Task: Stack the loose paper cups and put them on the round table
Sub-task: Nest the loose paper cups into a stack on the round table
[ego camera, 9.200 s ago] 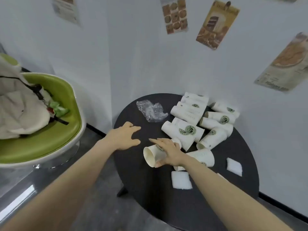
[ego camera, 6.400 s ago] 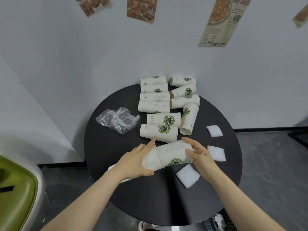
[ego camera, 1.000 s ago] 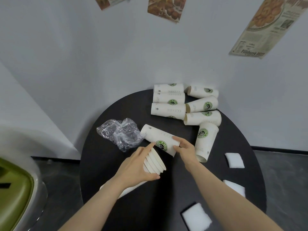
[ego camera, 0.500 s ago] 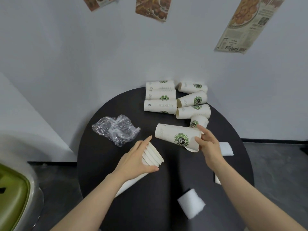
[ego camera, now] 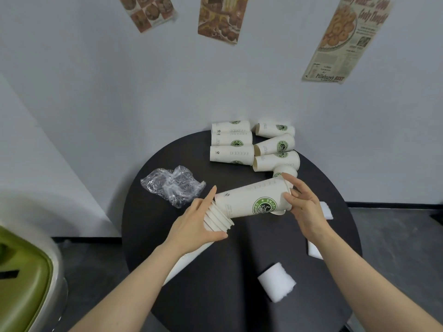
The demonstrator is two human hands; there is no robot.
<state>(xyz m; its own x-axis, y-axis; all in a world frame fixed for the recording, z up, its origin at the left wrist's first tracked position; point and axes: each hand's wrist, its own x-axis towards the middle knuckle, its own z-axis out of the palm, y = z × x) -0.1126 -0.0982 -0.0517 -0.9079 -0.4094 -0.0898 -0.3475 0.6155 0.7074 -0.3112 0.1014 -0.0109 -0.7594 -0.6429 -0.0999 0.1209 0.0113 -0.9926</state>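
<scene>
only the head view here. left hand (ego camera: 194, 226) has its grip wrapped round the stack (ego camera: 217, 220), lying on its side with the rims pointing toward 2 o'clock. i count about four rims nested there, though the tail of the stack runs under the wrist so it could be more. right hand (ego camera: 303, 207) pinches the wide end of a single cup (ego camera: 254, 200), fingers curled on its rim, with the narrow end just at the stack's mouth. looks to me like it's mid-insert, not seated yet.

what could go wrong: the cup comes in at a slight angle to the stack, so its base could catch on the top rim and crumple it or jam. paper cups squash easily, so too hard a pinch would make the rim go oval. the right wrist also hangs right over a loose cup (ego camera: 285, 170) at 1 o'clock, which could get knocked and roll.

counts: loose cups left at 12 to 1 o'clock on the counter (ego camera: 239, 295), i get seven lying down. one crumpled plastic bag (ego camera: 172, 185) at 10. three white pads, the clearest (ego camera: 276, 285) at 5 o'clock, the other two partly hidden by the right arm.
</scene>
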